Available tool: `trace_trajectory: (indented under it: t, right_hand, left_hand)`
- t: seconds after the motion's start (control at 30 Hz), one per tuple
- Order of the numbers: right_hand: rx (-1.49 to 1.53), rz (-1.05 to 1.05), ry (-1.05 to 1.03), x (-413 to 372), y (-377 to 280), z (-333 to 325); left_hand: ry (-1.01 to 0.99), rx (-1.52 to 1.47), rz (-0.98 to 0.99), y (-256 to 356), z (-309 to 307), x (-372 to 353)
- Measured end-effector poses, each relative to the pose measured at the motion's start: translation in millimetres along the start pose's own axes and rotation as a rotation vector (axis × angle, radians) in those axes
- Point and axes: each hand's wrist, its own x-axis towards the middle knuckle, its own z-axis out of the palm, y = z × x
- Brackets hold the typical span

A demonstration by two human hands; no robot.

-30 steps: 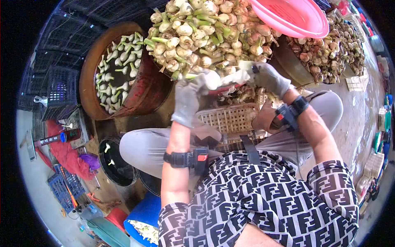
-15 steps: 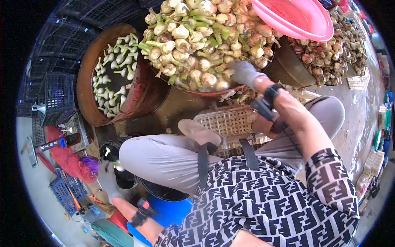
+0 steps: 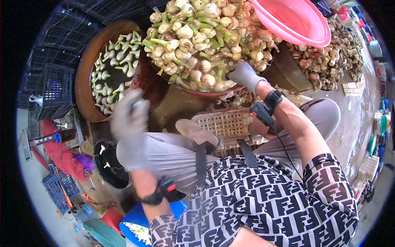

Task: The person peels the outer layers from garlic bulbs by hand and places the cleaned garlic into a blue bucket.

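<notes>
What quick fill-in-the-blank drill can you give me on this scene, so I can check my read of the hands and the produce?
1. The right hand and the left hand both wear grey ____.
2. The heap of bulbs is touched by the ____ hand alone.
3. The basin at the top right is ____ in colour.

Missing words: gloves; right; pink.

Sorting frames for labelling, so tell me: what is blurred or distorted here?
Head view: the gloved left hand is smeared by motion blur; the right hand on the heaped onions is sharp; fisheye bends the edges inside a black surround; even daylight, no harsh glare on the pink basin.
</notes>
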Motion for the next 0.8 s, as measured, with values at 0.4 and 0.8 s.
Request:
trace_trajectory:
  t: [0.4,0.8]
  right_hand:
    - [0.749,-0.354,0.117,-50.1,-5.6,22.9]
    - [0.978,-0.104,0.151,-66.9,-35.2,6.3]
  left_hand:
    - [-0.449,0.096,0.087,-29.8,172.8,-31.6]
    - [-0.534,-1.302,-0.856,-42.1,157.4,-27.3]
